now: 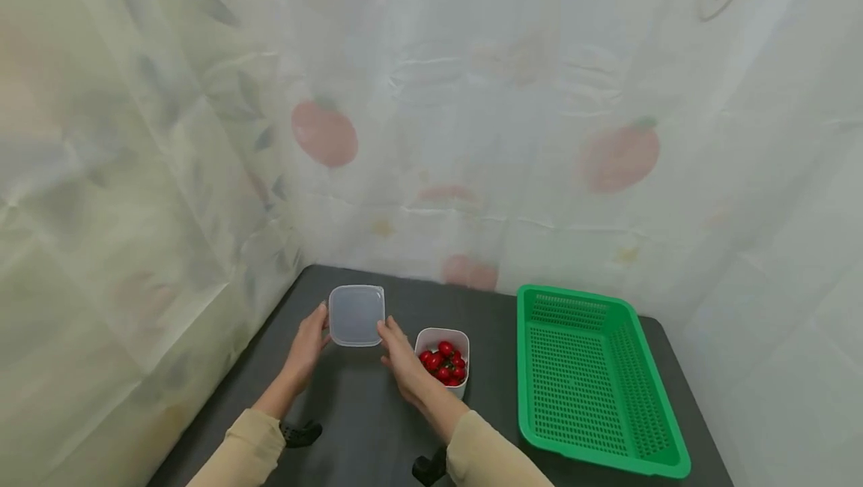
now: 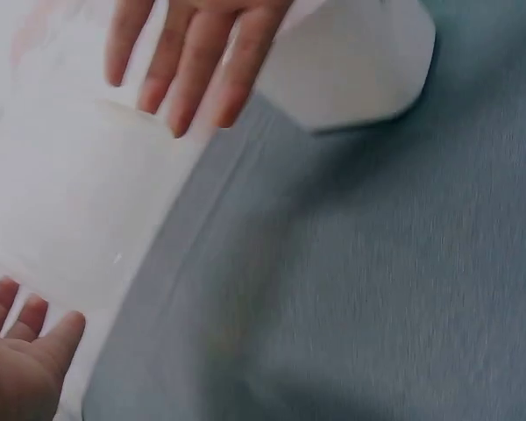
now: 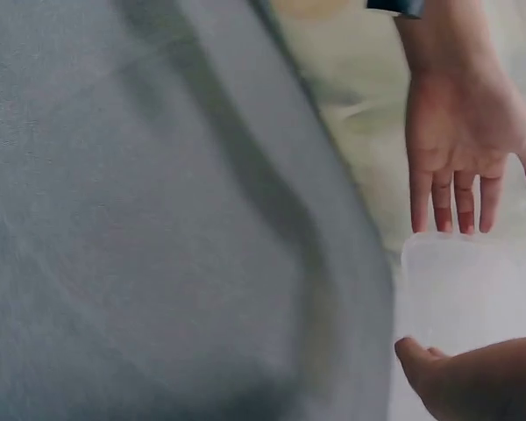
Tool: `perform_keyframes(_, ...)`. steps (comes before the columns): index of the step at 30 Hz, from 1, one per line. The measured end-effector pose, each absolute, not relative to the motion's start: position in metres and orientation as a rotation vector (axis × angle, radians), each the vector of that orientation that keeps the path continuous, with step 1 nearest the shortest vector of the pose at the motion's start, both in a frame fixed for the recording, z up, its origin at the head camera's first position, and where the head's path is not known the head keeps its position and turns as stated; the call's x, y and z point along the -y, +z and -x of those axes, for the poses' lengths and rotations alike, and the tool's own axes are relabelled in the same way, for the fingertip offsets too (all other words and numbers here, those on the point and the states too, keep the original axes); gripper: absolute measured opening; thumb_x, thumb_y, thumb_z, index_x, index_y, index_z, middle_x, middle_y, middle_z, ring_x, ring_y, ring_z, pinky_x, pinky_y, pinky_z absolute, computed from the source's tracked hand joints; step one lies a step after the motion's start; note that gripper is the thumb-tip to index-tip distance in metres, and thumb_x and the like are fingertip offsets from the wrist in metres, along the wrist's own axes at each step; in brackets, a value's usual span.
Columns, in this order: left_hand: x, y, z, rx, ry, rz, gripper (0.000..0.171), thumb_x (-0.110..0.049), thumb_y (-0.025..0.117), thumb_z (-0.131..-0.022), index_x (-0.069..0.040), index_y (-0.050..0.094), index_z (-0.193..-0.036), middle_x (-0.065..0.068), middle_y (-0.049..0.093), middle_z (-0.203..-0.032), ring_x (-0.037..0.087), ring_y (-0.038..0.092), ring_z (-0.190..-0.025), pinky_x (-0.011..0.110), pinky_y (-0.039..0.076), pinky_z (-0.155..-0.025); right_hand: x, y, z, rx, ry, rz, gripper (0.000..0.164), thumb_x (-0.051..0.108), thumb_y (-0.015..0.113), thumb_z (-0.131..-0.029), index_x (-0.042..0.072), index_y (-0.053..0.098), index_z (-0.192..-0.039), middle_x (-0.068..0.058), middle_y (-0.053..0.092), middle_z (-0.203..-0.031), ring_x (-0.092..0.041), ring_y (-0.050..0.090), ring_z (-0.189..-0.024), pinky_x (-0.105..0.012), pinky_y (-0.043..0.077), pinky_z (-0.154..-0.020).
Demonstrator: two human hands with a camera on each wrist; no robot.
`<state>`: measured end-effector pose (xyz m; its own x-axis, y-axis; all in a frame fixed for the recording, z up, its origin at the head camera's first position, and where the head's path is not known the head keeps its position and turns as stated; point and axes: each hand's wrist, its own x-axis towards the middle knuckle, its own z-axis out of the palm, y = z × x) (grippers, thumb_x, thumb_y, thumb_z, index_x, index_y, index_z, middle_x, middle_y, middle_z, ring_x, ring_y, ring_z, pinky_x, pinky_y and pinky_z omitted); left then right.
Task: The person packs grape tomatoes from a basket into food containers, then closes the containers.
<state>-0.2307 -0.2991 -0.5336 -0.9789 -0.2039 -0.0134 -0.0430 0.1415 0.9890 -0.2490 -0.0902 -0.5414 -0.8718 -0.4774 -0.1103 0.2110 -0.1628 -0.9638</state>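
A translucent square lid (image 1: 357, 315) with rounded corners is held up over the dark table between both hands. At its left edge is my left hand (image 1: 306, 345), whose straight fingertips meet the rim in the right wrist view; the thumb stands apart. My right hand (image 1: 404, 363) touches the opposite edge, and its fingers (image 2: 197, 66) look extended in the left wrist view. Just behind the right hand is a white square container (image 1: 442, 336) holding several red cherry tomatoes (image 1: 445, 362); the forearm side of that hand partly covers it.
A green perforated plastic basket (image 1: 528, 367) stands on the right side of the dark table (image 1: 364, 412). Pale fruit-print curtains (image 1: 458, 172) hang along the back and both sides, close to the table's edges.
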Motion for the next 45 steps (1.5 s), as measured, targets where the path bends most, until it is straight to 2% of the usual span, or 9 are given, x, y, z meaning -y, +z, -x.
perform_keyframes(3, 0.277, -0.512, 0.225, 2.251, -1.976, -0.124, 0.062, -0.036, 0.029, -0.114, 0.003, 0.018, -0.161, 0.028, 0.016, -0.160, 0.043, 0.026, -0.144, 0.057, 0.027, -0.117, 0.070, -0.533, 0.252, -1.711, -2.066, 0.353, 0.083, 0.056, 0.044, -0.105, 0.006, 0.014, -0.164, -0.018, 0.010, -0.169, -0.038, 0.020, -0.152, -0.058, 0.024, -0.118)
perform_keyframes(7, 0.256, -0.506, 0.223, 2.229, -1.933, 0.080, 0.058, -0.033, 0.028, -0.114, 0.001, 0.020, -0.161, 0.027, 0.017, -0.158, 0.043, 0.024, -0.145, 0.060, 0.024, -0.117, 0.045, -0.524, 0.254, -1.745, -2.068, 0.385, 0.081, 0.059, 0.043, -0.105, 0.012, 0.014, -0.165, -0.013, 0.007, -0.170, -0.036, 0.017, -0.154, -0.058, 0.020, -0.119)
perform_keyframes(12, 0.230, -0.499, 0.219, 2.228, -1.846, 0.231, 0.055, -0.025, 0.030, -0.115, 0.006, 0.021, -0.159, 0.028, 0.020, -0.160, 0.045, 0.022, -0.149, 0.056, 0.022, -0.118, 0.021, -0.521, 0.256, -1.775, -2.117, 0.392, 0.081, 0.056, 0.043, -0.106, 0.005, 0.017, -0.163, -0.019, 0.014, -0.168, -0.039, 0.019, -0.153, -0.059, 0.019, -0.119)
perform_keyframes(19, 0.203, -0.526, 0.228, 2.209, -1.828, 0.173, 0.051, -0.026, 0.038, -0.113, 0.004, 0.034, -0.155, 0.023, 0.034, -0.160, 0.039, 0.028, -0.149, 0.059, 0.024, -0.117, -0.001, -0.521, 0.249, -2.011, -2.201, 0.239, 0.076, 0.056, 0.052, -0.103, 0.005, 0.037, -0.156, -0.014, 0.037, -0.160, -0.035, 0.034, -0.147, -0.056, 0.027, -0.118)
perform_keyframes(27, 0.173, -0.551, 0.236, 2.119, -1.860, 0.077, 0.050, -0.034, 0.057, -0.107, -0.007, 0.048, -0.148, 0.007, 0.046, -0.156, 0.024, 0.041, -0.145, 0.051, 0.035, -0.114, -0.008, -0.538, 0.244, -2.116, -2.350, 0.062, 0.075, 0.050, 0.070, -0.096, 0.002, 0.044, -0.148, -0.019, 0.044, -0.154, -0.036, 0.040, -0.144, -0.055, 0.036, -0.113)
perform_keyframes(31, 0.161, -0.554, 0.232, 2.096, -1.852, 0.009, 0.053, -0.040, 0.063, -0.102, -0.008, 0.054, -0.144, 0.004, 0.052, -0.151, 0.024, 0.048, -0.140, 0.049, 0.040, -0.111, -0.010, -0.547, 0.242, -2.099, -2.409, 0.030, 0.071, 0.044, 0.072, -0.096, 0.000, 0.045, -0.145, -0.020, 0.048, -0.151, -0.035, 0.043, -0.142, -0.053, 0.040, -0.110)
perform_keyframes(35, 0.156, -0.561, 0.228, 2.106, -1.828, -0.058, 0.053, -0.040, 0.068, -0.099, -0.009, 0.058, -0.141, 0.005, 0.054, -0.149, 0.031, 0.048, -0.139, 0.052, 0.041, -0.110, -0.013, -0.560, 0.239, -2.132, -2.380, 0.021, 0.073, 0.046, 0.071, -0.096, 0.001, 0.043, -0.148, -0.017, 0.047, -0.152, -0.032, 0.039, -0.145, -0.052, 0.039, -0.111)
perform_keyframes(40, 0.158, -0.576, 0.223, 2.127, -1.808, -0.079, 0.053, -0.035, 0.073, -0.097, -0.008, 0.062, -0.140, 0.007, 0.055, -0.148, 0.029, 0.045, -0.141, 0.050, 0.038, -0.113, -0.018, -0.577, 0.233, -2.202, -2.323, 0.053, 0.071, 0.044, 0.069, -0.098, 0.005, 0.044, -0.151, -0.016, 0.042, -0.156, -0.037, 0.032, -0.148, -0.055, 0.034, -0.113)
perform_keyframes(45, 0.161, -0.592, 0.215, 2.174, -1.801, -0.115, 0.055, -0.034, 0.078, -0.093, -0.010, 0.064, -0.140, 0.004, 0.060, -0.144, 0.027, 0.050, -0.137, 0.047, 0.041, -0.110, -0.023, -0.595, 0.229, -2.288, -2.257, 0.069, 0.069, 0.041, 0.071, -0.097, 0.010, 0.046, -0.153, -0.015, 0.038, -0.160, -0.037, 0.029, -0.149, -0.060, 0.031, -0.114)
